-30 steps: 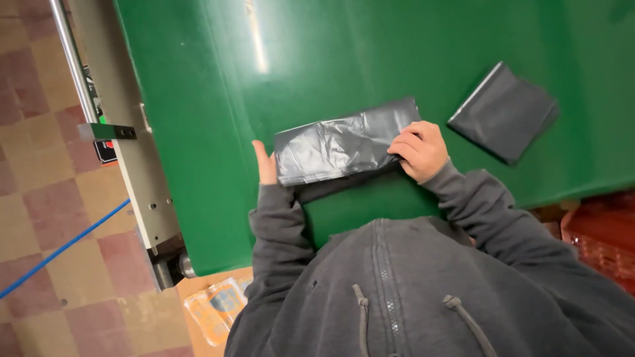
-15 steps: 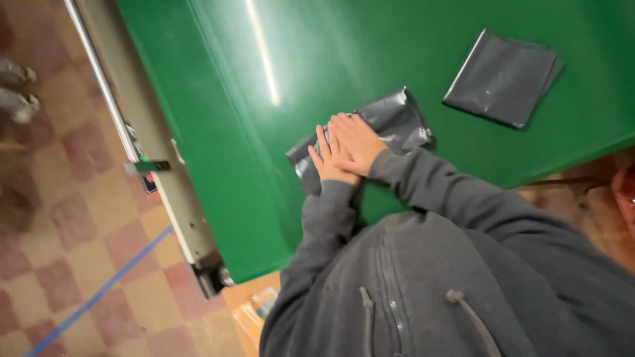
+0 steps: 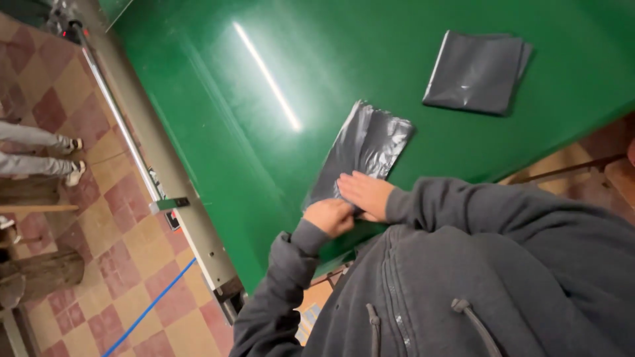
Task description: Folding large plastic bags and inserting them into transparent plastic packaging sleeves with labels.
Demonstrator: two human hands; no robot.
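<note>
A crumpled dark grey plastic bag (image 3: 367, 149) lies flat on the green table (image 3: 278, 59), stretching away from me. My right hand (image 3: 366, 194) presses palm down on the bag's near end, fingers together and flat. My left hand (image 3: 329, 217) is curled right beside it, at the bag's near corner close to the table's edge, and seems to pinch the plastic there. Both arms wear a dark grey hooded sweatshirt.
A second dark grey bag, folded into a neat square (image 3: 475, 71), lies on the table at the far right. A metal rail (image 3: 155, 172) runs along the table's left side. Another person's legs (image 3: 40, 149) stand on the checkered floor at left.
The view has swung and the bag now lies lengthwise away from me. My hands have come together from the bag's two sides onto its near end.
</note>
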